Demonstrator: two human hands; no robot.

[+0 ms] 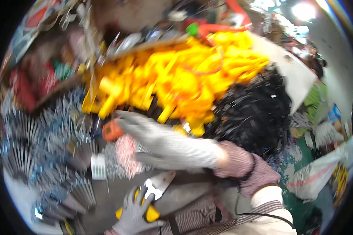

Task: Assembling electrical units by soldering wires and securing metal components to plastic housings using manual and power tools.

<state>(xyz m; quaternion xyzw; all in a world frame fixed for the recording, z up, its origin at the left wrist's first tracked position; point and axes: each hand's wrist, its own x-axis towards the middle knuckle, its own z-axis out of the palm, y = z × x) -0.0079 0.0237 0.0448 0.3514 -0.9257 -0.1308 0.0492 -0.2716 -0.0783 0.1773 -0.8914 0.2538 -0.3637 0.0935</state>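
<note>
My left hand [139, 213], in a grey knit glove, is low in the head view. Its fingers are closed around the yellow handle [152, 214] of a scraper, whose shiny metal blade [159, 185] points up and to the right. My right hand [164, 143], also gloved in grey, stretches leftward across the middle with its fingers extended; it is blurred. Nothing shows in it. Near its fingertips is an orange object [111, 130] of unclear kind. Under and beside its fingers lies a pink and grey fuzzy cloth [127, 154].
Yellow plastic handles [176, 74] are heaped at the back, beside a pile of black strip-like pieces [251, 109]. Fanned metal blades [62, 149] cover the left. A white sack [317, 172] stands at right. Farther back is a person in green [315, 98].
</note>
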